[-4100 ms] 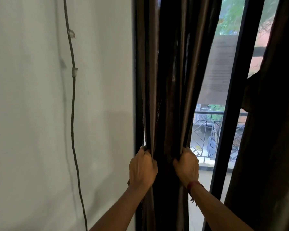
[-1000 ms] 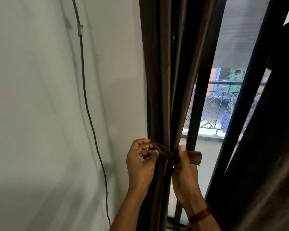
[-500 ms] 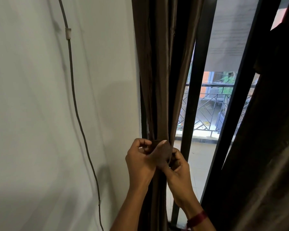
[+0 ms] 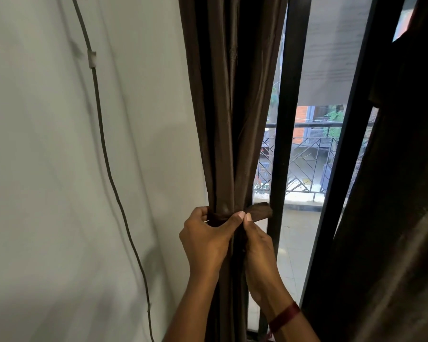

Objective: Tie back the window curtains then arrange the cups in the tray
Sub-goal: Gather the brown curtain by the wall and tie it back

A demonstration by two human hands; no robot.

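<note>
Two curtains (image 4: 229, 95) (image 4: 395, 218), one tieback (image 4: 260, 211), two hands (image 4: 208, 239) (image 4: 257, 245) gripping

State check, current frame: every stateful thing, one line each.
left curtain: gathered into a bunch
tie-back band: wrapped round bunch, free end sticking out right
left hand: grips banded bunch
right hand: pinches band's free end
right curtain: hanging, no tie visible
cable: clipped to wall

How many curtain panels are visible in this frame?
2. One gathered brown fabric curtain hangs beside the white wall; another dark brown curtain fills the right edge. More may lie outside view.
</note>
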